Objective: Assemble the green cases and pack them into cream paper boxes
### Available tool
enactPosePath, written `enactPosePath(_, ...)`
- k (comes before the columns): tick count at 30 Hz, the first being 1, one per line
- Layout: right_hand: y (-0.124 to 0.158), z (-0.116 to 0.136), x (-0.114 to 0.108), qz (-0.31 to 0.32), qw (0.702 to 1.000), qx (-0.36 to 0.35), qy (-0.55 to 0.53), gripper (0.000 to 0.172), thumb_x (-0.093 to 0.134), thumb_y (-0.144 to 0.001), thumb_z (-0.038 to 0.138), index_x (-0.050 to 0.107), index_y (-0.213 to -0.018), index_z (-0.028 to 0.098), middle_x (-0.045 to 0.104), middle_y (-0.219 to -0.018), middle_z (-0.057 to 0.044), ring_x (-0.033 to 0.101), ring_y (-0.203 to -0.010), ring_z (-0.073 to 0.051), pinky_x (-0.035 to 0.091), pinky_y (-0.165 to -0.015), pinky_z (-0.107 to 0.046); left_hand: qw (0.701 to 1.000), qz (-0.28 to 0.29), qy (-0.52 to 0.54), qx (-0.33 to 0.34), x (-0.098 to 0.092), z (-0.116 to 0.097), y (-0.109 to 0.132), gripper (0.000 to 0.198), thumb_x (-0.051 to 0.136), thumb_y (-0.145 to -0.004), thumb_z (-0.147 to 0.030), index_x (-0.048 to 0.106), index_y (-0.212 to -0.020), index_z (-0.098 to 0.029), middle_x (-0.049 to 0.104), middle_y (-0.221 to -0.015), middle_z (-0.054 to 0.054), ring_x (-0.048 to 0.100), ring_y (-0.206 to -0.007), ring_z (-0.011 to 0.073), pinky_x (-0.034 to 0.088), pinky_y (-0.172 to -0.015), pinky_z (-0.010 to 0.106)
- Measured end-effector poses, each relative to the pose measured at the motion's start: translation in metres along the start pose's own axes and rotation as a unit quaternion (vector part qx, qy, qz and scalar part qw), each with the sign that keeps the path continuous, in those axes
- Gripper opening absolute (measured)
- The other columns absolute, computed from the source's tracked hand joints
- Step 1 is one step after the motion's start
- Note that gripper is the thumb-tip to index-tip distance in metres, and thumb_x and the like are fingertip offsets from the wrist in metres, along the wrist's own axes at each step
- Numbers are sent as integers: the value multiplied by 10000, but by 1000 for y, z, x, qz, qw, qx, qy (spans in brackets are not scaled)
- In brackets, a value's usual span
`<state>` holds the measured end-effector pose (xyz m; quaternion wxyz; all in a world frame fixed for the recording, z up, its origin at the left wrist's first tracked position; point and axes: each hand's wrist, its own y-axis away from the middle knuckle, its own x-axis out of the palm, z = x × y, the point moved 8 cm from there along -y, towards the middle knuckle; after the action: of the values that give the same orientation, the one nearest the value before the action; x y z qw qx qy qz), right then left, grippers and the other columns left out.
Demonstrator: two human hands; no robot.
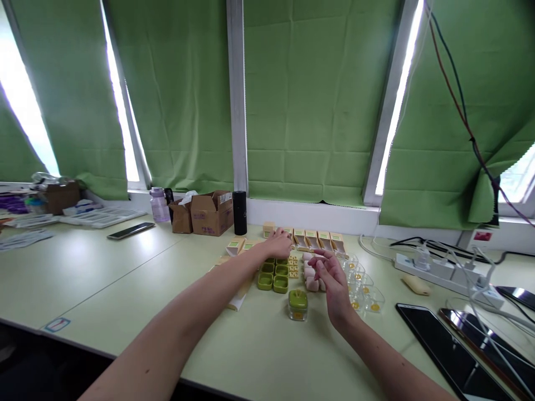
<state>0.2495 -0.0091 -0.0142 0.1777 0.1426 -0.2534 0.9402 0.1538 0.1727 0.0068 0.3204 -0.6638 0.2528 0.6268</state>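
Observation:
My left hand (278, 244) reaches to the back of the group of small items, above the green lids and beside the folded cardboard boxes (311, 239). Its fingers point down and away, and their tips are hidden. My right hand (334, 283) hovers over pale pink sponge-like pieces (310, 275), fingers loosely bent and apart, with nothing seen in them. Between the arms stands a small clear jar with a green lid (298, 305). Green square lids (280, 284) lie in rows, next to small yellow pieces (293, 267). Clear jars (371, 299) with yellow spots are grouped right of my right hand.
A power strip (447, 278) with tangled cables and a tablet-like device (443, 340) lie at the right. Toward the back left are cardboard cartons (212, 214), a black cylinder (239, 213), a purple bottle (159, 205) and a phone (131, 231).

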Motion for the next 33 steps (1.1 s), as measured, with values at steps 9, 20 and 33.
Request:
enactPosePath(9,-2,0,0,2,1000,6,3,447,801,-825,619,707,-1103,282,685,-908,-24,600,-847,-200,492,-728,-329,998,35,-7,-55,38,15,-36,365,662,-1030,-376,637,-1338,-182,650,-1368,119,679,-1164,261,604,-985,480)
enactPosePath(20,-3,-1,-1,3,1000,-4,23,413,761,-858,594,697,-1111,274,691,-915,-27,607,-887,-207,477,-757,-334,998,3,41,-50,21,38,-34,370,667,-1027,-373,635,-1339,-178,653,-1360,119,681,-1158,261,606,-978,480)
enactPosePath(33,-9,-4,-6,-11,999,9,30,481,789,-812,639,705,-1088,254,723,-954,-41,639,-868,-214,501,-757,-352,983,-137,125,16,-38,23,26,436,362,-1043,-213,525,-1433,-107,400,-1586,221,531,-1394,323,426,-1216,481)
